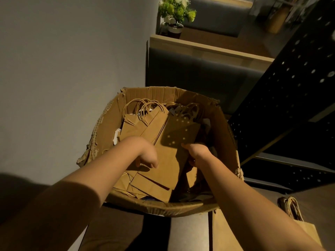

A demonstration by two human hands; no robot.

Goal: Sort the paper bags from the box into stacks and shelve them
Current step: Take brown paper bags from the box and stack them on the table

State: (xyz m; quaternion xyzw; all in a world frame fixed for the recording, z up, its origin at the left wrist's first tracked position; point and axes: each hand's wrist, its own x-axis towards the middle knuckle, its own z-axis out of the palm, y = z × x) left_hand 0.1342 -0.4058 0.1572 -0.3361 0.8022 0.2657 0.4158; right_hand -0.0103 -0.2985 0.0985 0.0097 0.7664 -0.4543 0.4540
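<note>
A worn cardboard box stands open in front of me, full of flat brown paper bags with twisted handles. Both my hands reach into it. My left hand curls its fingers over the left edge of a top brown bag. On the right edge of the same bag, my right hand grips with its thumb on top. Part of that bag lies in shadow with small light spots.
More brown bags lie on the dark table at the lower right. A black perforated metal shelf rises on the right. A grey wall is on the left; a padded bench and a potted plant stand behind the box.
</note>
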